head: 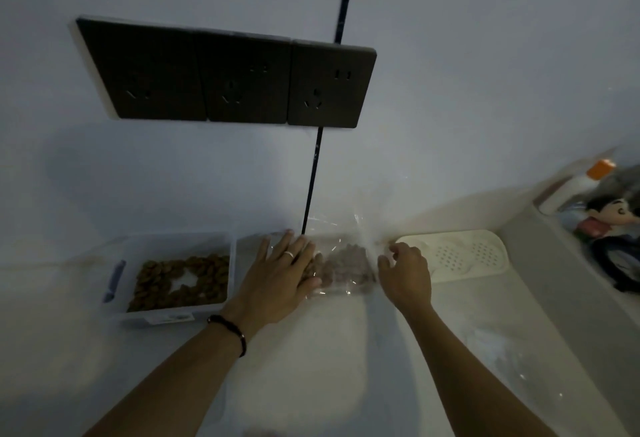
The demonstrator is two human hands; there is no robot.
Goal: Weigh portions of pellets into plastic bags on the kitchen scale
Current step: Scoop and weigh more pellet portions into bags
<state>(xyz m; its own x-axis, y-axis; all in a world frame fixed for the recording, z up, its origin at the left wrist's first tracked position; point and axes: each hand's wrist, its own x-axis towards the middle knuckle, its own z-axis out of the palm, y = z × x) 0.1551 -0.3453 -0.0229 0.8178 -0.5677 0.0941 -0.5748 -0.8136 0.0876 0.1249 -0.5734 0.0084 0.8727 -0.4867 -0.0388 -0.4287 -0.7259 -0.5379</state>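
Pressing flat with straight fingers, the left hand [277,272] rests on the left end of a clear plastic bag [341,263] that lies on the pale counter [311,350] against the wall; a ring shows on one finger and a dark bracelet [230,331] circles the wrist. The right hand [407,272], fingers curled, sits at the bag's right end and appears to pinch the film there, though the blur leaves the exact hold uncertain. Inside the bag, between the two hands, lies a small heap of brown pellets [346,265]. To the left, just beside the left hand, stands a clear plastic tub [173,315] partly filled with the same pellets, with a bare patch at its middle and a blue-grey scoop handle at its left rim. To the right of the bag, a white perforated tray [460,256]. Above, on the wall, a triple dark socket panel [225,73] and a black cable [313,173] running down behind the bag. No scale is clearly made out; if the bag rests on one, it is hidden. Step in hand, by judgement: a filled portion being flattened or closed. The next move likely calls for sealing the open end and setting the bag aside without spilling.
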